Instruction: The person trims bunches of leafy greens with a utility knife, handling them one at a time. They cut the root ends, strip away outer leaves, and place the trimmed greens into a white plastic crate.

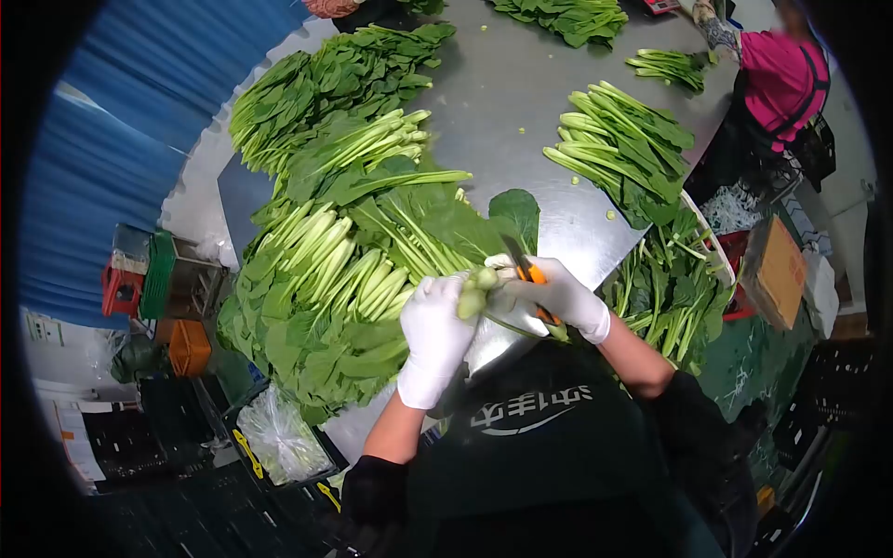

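White gloves cover both hands. My left hand [437, 325] is closed round a bunch of leafy greens [476, 290], whose pale, thick stem ends point toward me. Close beside it, my right hand [558, 299] grips a knife [528, 264] with an orange and black handle, its dark blade pointing up and away. A loose stem hangs below the fingers of the right hand. To the left of my hands, more leafy greens [321, 251] lie heaped on the metal table [493, 102], stems and leaves overlapping. The right fingertips are partly hidden by the stems and handle.
Another pile of greens [623, 149] lies on the table's right side, with more in a container [721, 251] below. A co-worker in a pink top [781, 84] stands at the far right. A crate with clear plastic bags [279, 437] sits at lower left.
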